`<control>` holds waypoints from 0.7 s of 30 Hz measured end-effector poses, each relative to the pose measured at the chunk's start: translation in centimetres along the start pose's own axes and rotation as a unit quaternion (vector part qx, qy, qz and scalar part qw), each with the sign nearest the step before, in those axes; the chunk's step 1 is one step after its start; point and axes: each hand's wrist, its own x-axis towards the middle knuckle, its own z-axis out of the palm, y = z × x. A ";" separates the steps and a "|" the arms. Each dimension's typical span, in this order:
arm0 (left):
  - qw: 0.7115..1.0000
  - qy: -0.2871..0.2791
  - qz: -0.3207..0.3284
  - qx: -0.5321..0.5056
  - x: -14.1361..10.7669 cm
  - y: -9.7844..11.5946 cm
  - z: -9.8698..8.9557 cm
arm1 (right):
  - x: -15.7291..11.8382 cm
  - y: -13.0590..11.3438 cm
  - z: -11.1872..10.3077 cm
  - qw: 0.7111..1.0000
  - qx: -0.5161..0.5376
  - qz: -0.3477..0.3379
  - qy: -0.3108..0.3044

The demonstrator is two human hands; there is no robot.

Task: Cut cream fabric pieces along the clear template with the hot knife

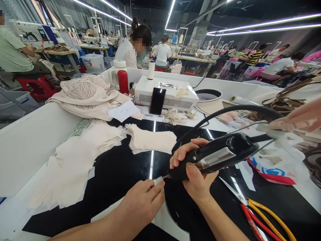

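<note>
My right hand (198, 174) is wrapped around a black corded handheld power tool (220, 155) with a silver side panel. The tool's thin metal tip (166, 176) points left and meets a small white piece (158, 180), whose kind I cannot make out. My left hand (142, 204) pinches that piece between its fingers. Under and beside the left hand lies a flat white curved piece (167, 222) on the shiny black board (115, 180). Large scissors (247, 202) with red and yellow handles lie open to the right of my right forearm.
Pale beige cut fabric pieces (72, 167) and a second stack (151, 139) lie ahead. Behind stand a phone (157, 100), a white vented box (168, 90) and a red bottle (122, 82). Another person's blurred hand (301, 115) reaches in near the cable (240, 107).
</note>
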 end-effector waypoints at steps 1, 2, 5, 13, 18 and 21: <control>1.000 0.000 -0.002 -0.001 0.0 0.0 0.1 | 0.0 0.0 0.0 1.000 0.000 0.000 0.000; 1.000 0.001 -0.003 0.000 -0.1 0.0 0.2 | 0.1 0.0 0.0 1.000 0.003 -0.001 0.001; 1.000 -0.005 0.000 0.009 -0.2 0.0 0.2 | 0.2 -0.1 0.0 1.000 0.016 -0.007 0.004; 1.000 -0.012 -0.003 0.005 -0.2 0.1 0.3 | -0.2 0.1 -0.1 1.000 0.005 -0.008 -0.002; 1.000 -0.018 0.002 0.005 -0.2 0.0 0.3 | 0.0 -0.1 0.1 1.000 -0.012 -0.008 0.009; 1.000 -0.014 0.002 0.000 0.1 0.0 -0.1 | 0.1 -0.1 0.3 1.000 -0.007 -0.004 0.012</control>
